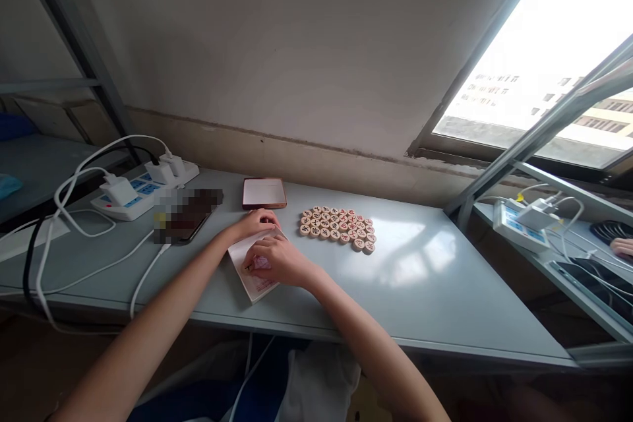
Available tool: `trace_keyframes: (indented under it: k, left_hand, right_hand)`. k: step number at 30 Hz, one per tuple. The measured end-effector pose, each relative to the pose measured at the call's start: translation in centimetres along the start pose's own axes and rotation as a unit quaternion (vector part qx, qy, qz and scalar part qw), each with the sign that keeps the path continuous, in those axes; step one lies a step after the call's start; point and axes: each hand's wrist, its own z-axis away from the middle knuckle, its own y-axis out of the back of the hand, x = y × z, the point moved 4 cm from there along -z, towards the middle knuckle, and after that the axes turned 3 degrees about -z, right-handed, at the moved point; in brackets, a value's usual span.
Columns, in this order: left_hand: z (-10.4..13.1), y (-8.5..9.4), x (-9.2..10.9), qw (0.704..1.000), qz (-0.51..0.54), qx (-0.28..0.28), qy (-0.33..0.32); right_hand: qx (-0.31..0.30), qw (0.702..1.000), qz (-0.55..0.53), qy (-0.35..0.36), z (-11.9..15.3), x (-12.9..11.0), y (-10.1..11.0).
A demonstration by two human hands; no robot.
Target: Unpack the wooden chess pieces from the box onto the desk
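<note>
A shallow white box or booklet with pink print (257, 285) lies tilted on the grey desk in front of me. My left hand (254, 223) curls its fingers over its far end. Lower down, my right hand (284, 260) rests over the middle with its fingers bent together; what they pinch, if anything, is hidden. A dark mark shows by the right fingertips. To the right of both hands, wooden Chinese chess pieces (334, 225) sit in close rows, some with black characters and some with red.
An open reddish-rimmed box lid (264, 192) lies behind my hands. At left are a phone (198, 216), a power strip (143, 194) and looping white cables. The desk (420, 297) ends at a metal frame on the right; beyond it, another person's hand (622, 247) shows.
</note>
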Motion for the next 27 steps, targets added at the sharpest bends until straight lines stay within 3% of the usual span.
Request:
trace_keyframes:
  k: [3, 7, 10, 13, 19, 27]
  left_hand:
    - [-0.2, -0.1, -0.3, 1.000, -0.003, -0.002, -0.015]
    - [-0.5, -0.1, -1.2, 1.000, -0.006, 0.013, -0.020]
    - [-0.5, -0.1, -1.5, 1.000, -0.004, 0.011, -0.005]
    - [-0.4, 0.0, -1.3, 1.000, -0.017, 0.004, 0.007]
    - [-0.3, 0.1, -1.0, 1.000, -0.015, 0.005, 0.021]
    - [-0.3, 0.0, -0.6, 1.000, -0.009, 0.006, 0.020]
  right_hand:
    - [0.035, 0.999, -0.008, -0.026, 0.1, 0.5, 0.9]
    - [0.136, 0.984, 0.015, -0.118, 0.8, 3.2, 3.9]
    - [0.230, 0.949, 0.047, -0.210, 1.9, 6.3, 6.4]
    - [0.284, 0.906, 0.103, -0.296, 2.7, 9.1, 7.9]
    - [0.281, 0.871, 0.188, -0.355, 2.8, 11.6, 7.6]
    - [0.237, 0.871, 0.228, -0.365, 3.2, 12.6, 6.3]
